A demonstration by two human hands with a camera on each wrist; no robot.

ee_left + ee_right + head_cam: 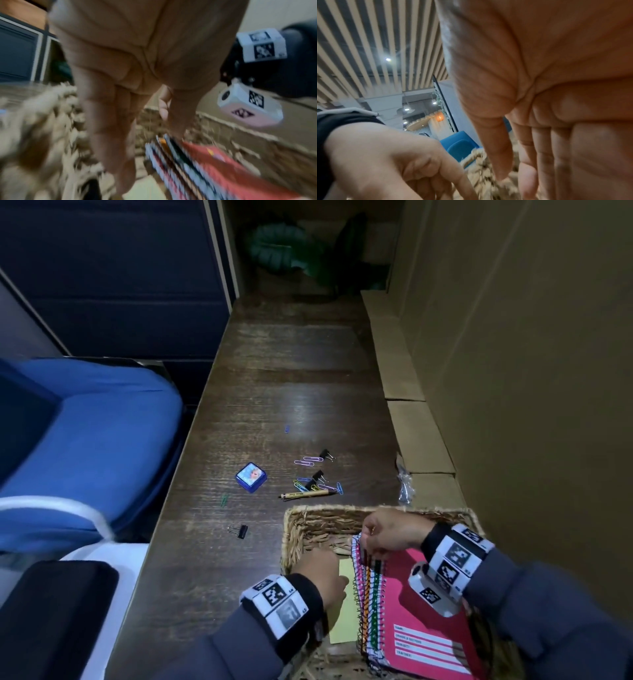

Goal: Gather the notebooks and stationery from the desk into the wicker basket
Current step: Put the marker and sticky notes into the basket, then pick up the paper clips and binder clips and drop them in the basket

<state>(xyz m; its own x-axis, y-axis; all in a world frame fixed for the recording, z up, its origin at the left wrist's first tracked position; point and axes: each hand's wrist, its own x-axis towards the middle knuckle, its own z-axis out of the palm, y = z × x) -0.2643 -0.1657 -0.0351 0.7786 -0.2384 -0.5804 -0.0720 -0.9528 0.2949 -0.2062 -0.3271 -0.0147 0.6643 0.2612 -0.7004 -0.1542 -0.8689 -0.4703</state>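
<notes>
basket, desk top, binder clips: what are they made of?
Basket: woven natural fibre, looks like wicker or straw, with a matte, frayed rim. Desk: dark wood grain with a dull sheen; whether veneer or laminate is unclear. Binder clips: black bodies with thin shiny wire handles, probably metal.

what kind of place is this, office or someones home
Probably an office or shared workspace: a long wooden desk beside blue upholstered seating, and the right wrist view shows a slatted ceiling with recessed lights.
</notes>
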